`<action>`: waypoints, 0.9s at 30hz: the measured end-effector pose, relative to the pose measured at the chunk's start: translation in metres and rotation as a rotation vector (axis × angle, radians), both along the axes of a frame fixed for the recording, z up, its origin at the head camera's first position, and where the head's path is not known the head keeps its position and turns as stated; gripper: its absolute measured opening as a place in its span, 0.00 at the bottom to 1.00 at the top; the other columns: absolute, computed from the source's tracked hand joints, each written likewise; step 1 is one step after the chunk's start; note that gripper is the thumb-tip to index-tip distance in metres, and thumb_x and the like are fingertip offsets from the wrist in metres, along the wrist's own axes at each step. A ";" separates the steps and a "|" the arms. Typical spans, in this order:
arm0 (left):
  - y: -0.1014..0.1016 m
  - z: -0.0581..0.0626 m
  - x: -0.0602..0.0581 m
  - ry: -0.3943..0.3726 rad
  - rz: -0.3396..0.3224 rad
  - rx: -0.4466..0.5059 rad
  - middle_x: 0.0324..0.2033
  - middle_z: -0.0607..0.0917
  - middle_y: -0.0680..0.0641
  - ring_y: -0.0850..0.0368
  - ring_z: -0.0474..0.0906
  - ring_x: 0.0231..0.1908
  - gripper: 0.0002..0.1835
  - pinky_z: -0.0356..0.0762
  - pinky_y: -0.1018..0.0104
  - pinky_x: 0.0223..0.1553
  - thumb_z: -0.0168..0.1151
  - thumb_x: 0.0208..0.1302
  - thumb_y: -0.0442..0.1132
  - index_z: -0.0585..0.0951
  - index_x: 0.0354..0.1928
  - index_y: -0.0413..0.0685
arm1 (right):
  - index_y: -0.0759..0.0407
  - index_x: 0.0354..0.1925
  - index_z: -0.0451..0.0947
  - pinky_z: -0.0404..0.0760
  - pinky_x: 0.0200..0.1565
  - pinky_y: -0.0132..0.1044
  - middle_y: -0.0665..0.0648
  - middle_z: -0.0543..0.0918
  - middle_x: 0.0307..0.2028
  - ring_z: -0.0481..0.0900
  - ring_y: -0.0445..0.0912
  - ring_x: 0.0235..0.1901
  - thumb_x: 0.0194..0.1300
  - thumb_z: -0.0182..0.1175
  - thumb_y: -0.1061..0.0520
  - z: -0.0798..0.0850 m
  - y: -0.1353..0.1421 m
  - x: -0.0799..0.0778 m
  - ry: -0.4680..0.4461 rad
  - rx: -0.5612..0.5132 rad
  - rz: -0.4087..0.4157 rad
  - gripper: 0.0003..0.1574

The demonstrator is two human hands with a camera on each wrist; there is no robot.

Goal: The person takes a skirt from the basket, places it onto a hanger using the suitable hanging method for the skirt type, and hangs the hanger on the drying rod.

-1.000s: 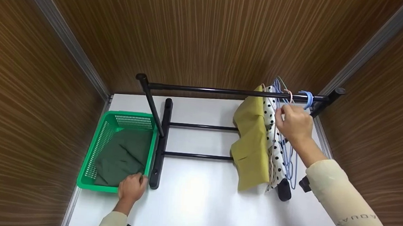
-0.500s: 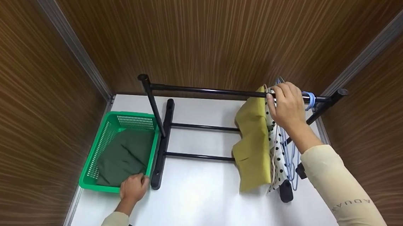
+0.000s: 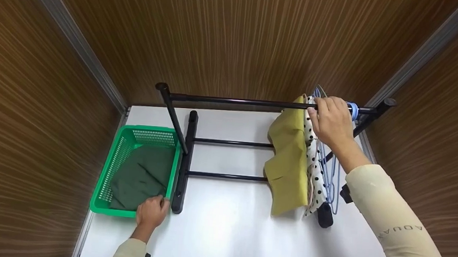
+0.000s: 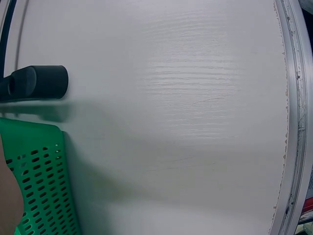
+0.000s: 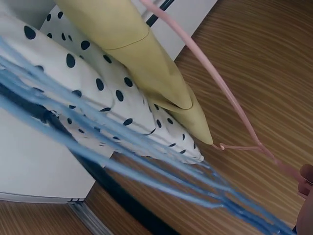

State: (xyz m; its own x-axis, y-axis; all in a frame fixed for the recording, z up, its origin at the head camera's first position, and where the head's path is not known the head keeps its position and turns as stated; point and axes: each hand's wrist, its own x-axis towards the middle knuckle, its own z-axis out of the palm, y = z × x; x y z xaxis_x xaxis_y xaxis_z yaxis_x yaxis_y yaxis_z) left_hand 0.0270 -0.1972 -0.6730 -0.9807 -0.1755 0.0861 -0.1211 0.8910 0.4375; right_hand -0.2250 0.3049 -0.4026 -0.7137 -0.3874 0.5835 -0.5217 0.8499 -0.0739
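In the head view my left hand [image 3: 152,212] grips the near right corner of a green plastic basket [image 3: 108,152]. A dark green cloth [image 3: 141,174] lies inside the basket. My right hand [image 3: 334,121] is up at the black rail, covering the hanger hooks there. In the right wrist view its fingertips [image 5: 306,178] pinch a pink hanger [image 5: 220,81] near the neck. Beside it hang a mustard yellow garment [image 3: 287,161], a white garment with black dots [image 3: 317,179] and several blue hangers [image 5: 146,166].
The black garment rack [image 3: 231,101] stands on a white surface [image 3: 222,225], with two low crossbars between its feet. A blue hook [image 3: 353,111] sits near the rail's right end. Wood-grain panels [image 3: 235,40] enclose the back and both sides.
My right hand has risen from below the rail to over it, covering the pink hook seen earlier, then shifted slightly right. The left hand has stayed at the basket corner.
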 end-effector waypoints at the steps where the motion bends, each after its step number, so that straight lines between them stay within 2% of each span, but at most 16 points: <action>1: 0.000 0.001 0.000 -0.007 0.001 0.001 0.14 0.65 0.52 0.57 0.61 0.16 0.21 0.61 0.60 0.19 0.54 0.68 0.44 0.65 0.16 0.53 | 0.71 0.49 0.76 0.68 0.59 0.56 0.69 0.81 0.42 0.74 0.64 0.48 0.74 0.48 0.48 0.000 0.002 0.000 0.001 -0.001 0.000 0.25; 7: -0.002 0.006 -0.005 -0.100 -0.001 0.007 0.15 0.66 0.51 0.56 0.63 0.18 0.20 0.63 0.60 0.21 0.53 0.70 0.46 0.66 0.18 0.52 | 0.71 0.45 0.75 0.68 0.58 0.56 0.70 0.80 0.38 0.73 0.65 0.45 0.74 0.50 0.50 0.003 0.009 0.000 0.036 0.039 -0.004 0.23; 12: -0.008 0.015 -0.014 -0.192 0.001 0.082 0.19 0.68 0.50 0.54 0.65 0.22 0.19 0.64 0.58 0.26 0.49 0.73 0.45 0.68 0.21 0.50 | 0.71 0.46 0.75 0.65 0.63 0.55 0.70 0.80 0.38 0.75 0.65 0.46 0.73 0.49 0.49 0.005 0.014 0.003 0.049 0.057 -0.036 0.23; 15: -0.014 0.019 -0.020 -0.178 0.037 0.079 0.22 0.73 0.47 0.49 0.71 0.26 0.15 0.70 0.52 0.32 0.53 0.71 0.41 0.71 0.23 0.47 | 0.70 0.47 0.75 0.62 0.66 0.54 0.69 0.81 0.40 0.76 0.64 0.47 0.74 0.48 0.48 0.005 0.016 0.004 0.041 0.045 -0.051 0.25; 18: -0.023 0.023 -0.022 -0.215 0.092 0.020 0.32 0.78 0.40 0.41 0.74 0.39 0.10 0.69 0.44 0.43 0.60 0.66 0.41 0.76 0.33 0.40 | 0.70 0.49 0.75 0.61 0.67 0.53 0.69 0.81 0.42 0.76 0.64 0.48 0.75 0.47 0.47 0.005 0.017 0.004 0.023 0.032 -0.056 0.26; 21: -0.033 0.028 -0.022 -0.324 0.138 -0.058 0.46 0.76 0.31 0.33 0.68 0.51 0.21 0.62 0.38 0.50 0.67 0.61 0.43 0.76 0.48 0.33 | 0.70 0.52 0.74 0.59 0.69 0.53 0.69 0.81 0.45 0.75 0.64 0.52 0.76 0.45 0.46 0.005 0.016 0.004 -0.029 0.047 -0.061 0.28; 23: -0.039 0.030 -0.021 -0.382 0.159 -0.093 0.52 0.72 0.26 0.29 0.63 0.55 0.30 0.57 0.34 0.53 0.68 0.59 0.43 0.72 0.56 0.29 | 0.70 0.54 0.73 0.57 0.70 0.53 0.69 0.80 0.47 0.74 0.63 0.53 0.77 0.44 0.45 0.005 0.014 0.005 -0.072 0.064 -0.064 0.29; 27: -0.049 0.035 -0.020 -0.425 0.208 -0.115 0.59 0.63 0.20 0.23 0.55 0.60 0.37 0.48 0.27 0.57 0.69 0.56 0.41 0.67 0.63 0.27 | 0.68 0.57 0.72 0.56 0.71 0.52 0.68 0.79 0.49 0.73 0.62 0.55 0.77 0.44 0.44 0.005 0.011 0.005 -0.135 0.081 -0.070 0.29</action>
